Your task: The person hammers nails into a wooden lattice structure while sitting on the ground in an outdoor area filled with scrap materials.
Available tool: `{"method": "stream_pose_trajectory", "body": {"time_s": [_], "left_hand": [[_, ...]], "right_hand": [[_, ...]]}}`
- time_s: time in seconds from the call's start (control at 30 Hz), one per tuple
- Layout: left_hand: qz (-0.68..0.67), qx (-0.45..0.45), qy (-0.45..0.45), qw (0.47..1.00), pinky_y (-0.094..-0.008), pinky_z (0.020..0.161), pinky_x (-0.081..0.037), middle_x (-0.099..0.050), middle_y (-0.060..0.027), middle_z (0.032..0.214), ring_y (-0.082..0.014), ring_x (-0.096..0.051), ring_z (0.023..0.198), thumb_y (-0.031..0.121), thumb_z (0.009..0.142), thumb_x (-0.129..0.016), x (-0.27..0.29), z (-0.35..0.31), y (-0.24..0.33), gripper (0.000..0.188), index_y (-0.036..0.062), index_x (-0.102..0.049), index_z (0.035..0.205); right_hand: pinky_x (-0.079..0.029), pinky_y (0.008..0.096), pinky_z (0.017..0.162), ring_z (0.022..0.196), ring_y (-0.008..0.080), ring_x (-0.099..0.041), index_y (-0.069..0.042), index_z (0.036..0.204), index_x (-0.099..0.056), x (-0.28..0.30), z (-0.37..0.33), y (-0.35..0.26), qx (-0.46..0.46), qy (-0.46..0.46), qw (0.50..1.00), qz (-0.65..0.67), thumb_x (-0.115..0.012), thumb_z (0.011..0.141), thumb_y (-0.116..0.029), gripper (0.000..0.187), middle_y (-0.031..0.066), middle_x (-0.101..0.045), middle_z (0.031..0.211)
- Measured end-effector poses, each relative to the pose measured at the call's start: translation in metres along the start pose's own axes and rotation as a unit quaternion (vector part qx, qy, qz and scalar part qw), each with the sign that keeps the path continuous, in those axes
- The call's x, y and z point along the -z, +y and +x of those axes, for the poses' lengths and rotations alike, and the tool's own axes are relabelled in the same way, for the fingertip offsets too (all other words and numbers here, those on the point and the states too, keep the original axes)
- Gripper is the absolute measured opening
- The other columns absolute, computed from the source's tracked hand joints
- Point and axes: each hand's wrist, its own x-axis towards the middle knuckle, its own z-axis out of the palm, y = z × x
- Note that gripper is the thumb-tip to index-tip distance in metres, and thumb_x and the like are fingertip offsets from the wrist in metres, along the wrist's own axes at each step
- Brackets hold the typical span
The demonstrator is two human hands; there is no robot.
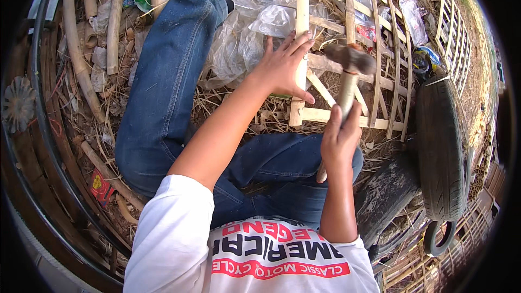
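Observation:
My right hand [341, 137] is wrapped round the wooden handle of a hammer [348, 89]. Its rusty metal head is raised over a lattice frame of split bamboo [378, 59]. Spread out, the fingers of my left hand [283, 69] lie across an upright bamboo slat [302, 16] at the frame's left edge. The thumb rests lower on that same slat. Thinner strips cross one another to the right of it, a few of them slanting. The hammer head hides part of the lattice behind it.
Crumpled clear plastic [239, 43] and dry straw litter the ground. Bamboo poles [81, 59] lie at left, beside a curved black bar [37, 70]. Old tyres [440, 146] stand at right, below another bamboo lattice [453, 38]. My jeans-clad legs [168, 76] surround the near side.

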Motion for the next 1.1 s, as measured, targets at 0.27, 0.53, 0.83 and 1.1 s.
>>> {"method": "stream_pose_trajectory", "body": {"time_s": [0.27,0.53,0.83,1.1], "left_hand": [[0.003,-0.002,-0.003,1.000,-0.0714,0.111,-0.014,-0.016,-0.0095,0.160,-0.0349,-0.020,0.146,0.081,0.044,-0.074,-0.002,0.000,-0.001,0.141,0.0082,-0.021,0.152],[-0.002,-0.006,0.006,1.000,-0.0713,0.111,-0.014,-0.017,-0.0089,0.160,-0.0310,-0.019,0.147,0.079,0.045,-0.075,-0.003,0.001,0.000,0.138,0.0078,-0.024,0.151],[0.004,-0.011,0.010,1.000,-0.0712,0.111,-0.015,-0.017,-0.0096,0.160,-0.0353,-0.018,0.146,0.079,0.043,-0.076,-0.001,0.003,-0.003,0.139,0.0068,-0.024,0.150],[0.015,-0.001,-0.006,1.000,-0.0708,0.111,-0.015,-0.016,-0.0083,0.160,-0.0337,-0.017,0.147,0.080,0.044,-0.075,-0.001,0.004,-0.002,0.139,0.0078,-0.023,0.151]], "right_hand": [[-0.045,0.0395,0.052,0.057,0.0321,-0.065,0.000,0.114,-0.046,0.009,0.005,0.002,-0.028,0.005,0.999,0.032,-0.051,0.100,-0.018,0.023,0.0213,-0.061,0.067],[-0.045,0.0380,0.055,0.059,0.0321,-0.063,0.000,0.111,-0.047,0.008,0.005,0.002,-0.032,-0.013,0.999,0.030,-0.050,0.101,-0.019,0.022,0.0206,-0.061,0.069],[-0.045,0.0373,0.054,0.056,0.0244,-0.060,0.000,0.114,-0.047,0.002,0.005,0.009,-0.060,-0.043,0.996,0.042,-0.050,0.101,-0.019,0.023,0.0187,-0.058,0.064],[-0.043,0.0376,0.052,0.056,0.0193,-0.058,0.001,0.109,-0.047,0.005,0.003,0.008,-0.068,-0.017,0.996,0.060,-0.048,0.102,-0.022,0.024,0.0157,-0.057,0.065]]}}
